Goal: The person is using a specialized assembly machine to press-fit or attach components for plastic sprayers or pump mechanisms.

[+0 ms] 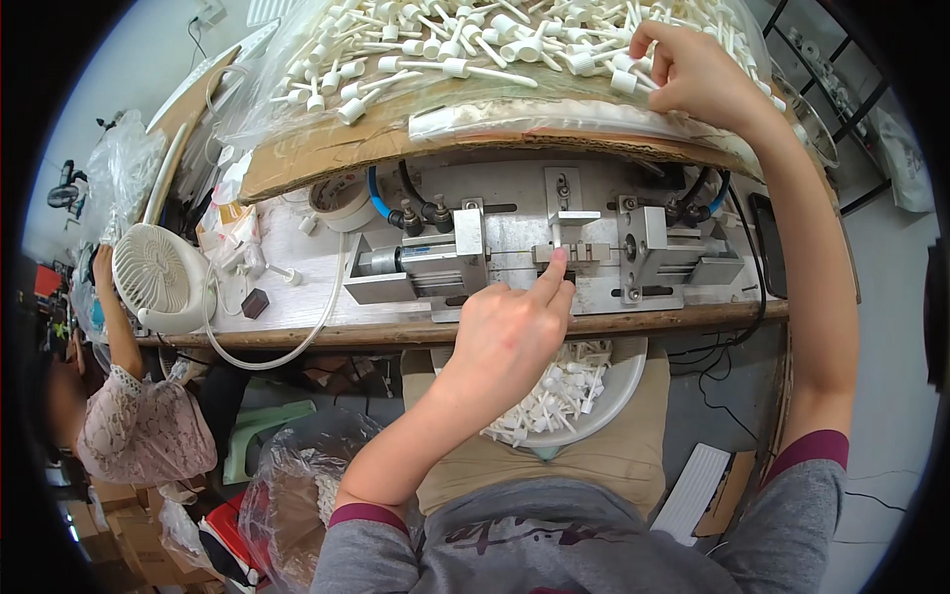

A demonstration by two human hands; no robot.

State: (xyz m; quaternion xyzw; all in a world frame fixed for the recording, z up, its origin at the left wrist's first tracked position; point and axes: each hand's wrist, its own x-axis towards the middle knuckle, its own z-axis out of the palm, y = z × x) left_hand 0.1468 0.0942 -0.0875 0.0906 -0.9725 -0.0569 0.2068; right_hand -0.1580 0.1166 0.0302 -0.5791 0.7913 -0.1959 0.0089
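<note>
Metal fixture point(594, 253), white sticks point(455, 67).
My left hand point(510, 332): index straight onto fixture, others curled; right hand point(708, 79): arched at sticks; both grips unclear.

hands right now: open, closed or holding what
Left hand: partly closed at the metal fixture; hold unclear.
Right hand: half-curled over white capped sticks; grip unclear.

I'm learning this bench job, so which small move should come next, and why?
Probably the right hand should lift one white capped piece from the pile: its fingers are curled right beside that piece, while the left hand has its index finger at the metal block.
</note>
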